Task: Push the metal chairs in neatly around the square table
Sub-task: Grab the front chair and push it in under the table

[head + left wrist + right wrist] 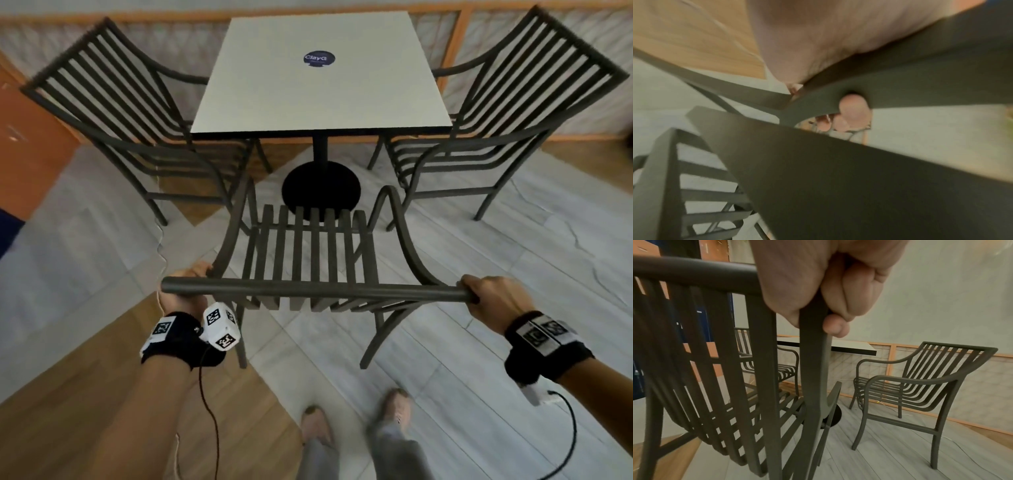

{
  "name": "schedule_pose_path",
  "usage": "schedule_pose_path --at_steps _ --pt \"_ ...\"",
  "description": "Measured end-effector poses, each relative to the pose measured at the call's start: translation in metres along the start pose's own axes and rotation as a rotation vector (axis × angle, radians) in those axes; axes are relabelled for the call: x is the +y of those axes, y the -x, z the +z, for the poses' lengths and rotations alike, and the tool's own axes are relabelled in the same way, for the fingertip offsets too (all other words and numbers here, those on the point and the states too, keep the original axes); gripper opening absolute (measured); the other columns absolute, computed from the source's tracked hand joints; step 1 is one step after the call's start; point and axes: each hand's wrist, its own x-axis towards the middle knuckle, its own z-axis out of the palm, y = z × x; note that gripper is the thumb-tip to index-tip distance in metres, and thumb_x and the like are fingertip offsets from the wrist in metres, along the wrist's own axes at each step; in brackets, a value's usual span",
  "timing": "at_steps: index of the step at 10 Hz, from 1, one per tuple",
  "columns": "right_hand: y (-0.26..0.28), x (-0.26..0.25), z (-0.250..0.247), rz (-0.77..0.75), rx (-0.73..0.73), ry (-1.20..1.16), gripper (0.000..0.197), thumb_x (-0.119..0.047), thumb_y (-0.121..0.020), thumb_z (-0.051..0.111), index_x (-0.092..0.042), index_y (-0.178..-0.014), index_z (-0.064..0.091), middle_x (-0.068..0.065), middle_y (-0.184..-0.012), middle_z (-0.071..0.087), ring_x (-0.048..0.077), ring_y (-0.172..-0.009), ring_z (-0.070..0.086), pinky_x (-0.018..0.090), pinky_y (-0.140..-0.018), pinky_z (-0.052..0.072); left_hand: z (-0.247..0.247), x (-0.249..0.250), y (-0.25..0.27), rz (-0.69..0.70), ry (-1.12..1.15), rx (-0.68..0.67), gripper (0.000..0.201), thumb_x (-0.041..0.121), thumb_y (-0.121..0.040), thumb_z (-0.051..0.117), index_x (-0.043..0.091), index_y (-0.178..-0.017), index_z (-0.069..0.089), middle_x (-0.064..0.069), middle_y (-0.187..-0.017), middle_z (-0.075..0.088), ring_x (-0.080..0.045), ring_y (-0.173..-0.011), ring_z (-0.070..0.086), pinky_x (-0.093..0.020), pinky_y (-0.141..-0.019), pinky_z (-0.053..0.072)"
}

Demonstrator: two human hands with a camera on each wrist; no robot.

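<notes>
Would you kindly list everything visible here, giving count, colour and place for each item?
near chair: one, dark grey-brown metal, in front of the table's near side, held by its top rail
side chairs: two, same metal, one at the table's left, one at its right
square table: one, white top, black post and round base, centre
round sticker: one, dark blue, on the tabletop
floor: grey and wood-tone boards
wrist bands with markers: two, black and white
shoes: two, blurred, bottom centre
left hand: grips the rail's left end
right hand: grips the rail's right end
</notes>
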Motion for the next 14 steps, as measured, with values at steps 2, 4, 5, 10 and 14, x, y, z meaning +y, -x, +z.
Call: schedule_pose_path --at_steps 2,4,5,10,14 --pt "-0.020 -0.031 -0.007 0.017 -0.113 0.066 0.019 -0.009 -0.079 0.058 -0.011 -0.098 0.061 0.016 -0.077 0.066 0.036 -0.071 0.064 0.033 -0.055 0.039 -0.037 -0.025 -0.031 -0.036 0.021 -0.147 0.021 0.023 -0.089 0.056 0.004 -0.098 0.061 0.000 -0.068 0.060 -0.004 -0.052 0.062 -0.021 -0.066 0.047" --pt "-0.016 -0.052 0.006 0.028 -0.208 0.113 0.023 -0.011 -0.084 0.050 -0.013 -0.107 0.054 0.007 -0.071 0.052 0.029 -0.061 0.047 0.031 -0.054 0.034 -0.085 -0.043 -0.064 -0.067 0.269 -0.297 0.040 0.030 -0.019 0.087 0.015 -0.051 0.067 -0.004 -0.079 0.071 -0.021 -0.092 0.067 -0.033 -0.086 0.053" --pt "-0.003 -0.059 0.021 0.028 -0.261 0.139 0.026 -0.012 -0.088 0.048 -0.016 -0.113 0.052 0.004 -0.070 0.050 0.027 -0.058 0.045 0.029 -0.050 0.033 -0.090 -0.034 -0.045 -0.169 0.116 -0.351 0.018 0.018 -0.052 0.076 0.017 -0.069 0.080 -0.006 -0.114 0.065 -0.023 -0.108 0.062 -0.035 -0.090 0.047" --pt "0.006 -0.090 0.029 -0.009 -0.231 0.090 0.048 0.002 -0.078 0.050 -0.032 -0.110 0.058 -0.003 -0.094 0.069 0.025 -0.096 0.061 0.038 -0.089 0.041 -0.056 -0.022 0.011 0.266 -1.147 -0.211 0.027 0.035 -0.082 0.068 0.020 -0.061 0.072 -0.012 -0.075 0.072 -0.023 -0.073 0.062 -0.026 -0.061 0.044" --pt "-0.051 -0.100 0.014 0.131 -0.308 0.075 0.040 -0.009 -0.084 0.047 -0.039 -0.103 0.064 -0.004 -0.088 0.067 0.025 -0.086 0.066 0.041 -0.077 0.057 0.010 -0.041 0.001 0.472 -1.229 -0.105 0.048 0.045 -0.083 0.061 0.007 -0.055 0.069 -0.005 -0.051 0.052 -0.024 -0.097 0.045 -0.031 -0.074 0.035"
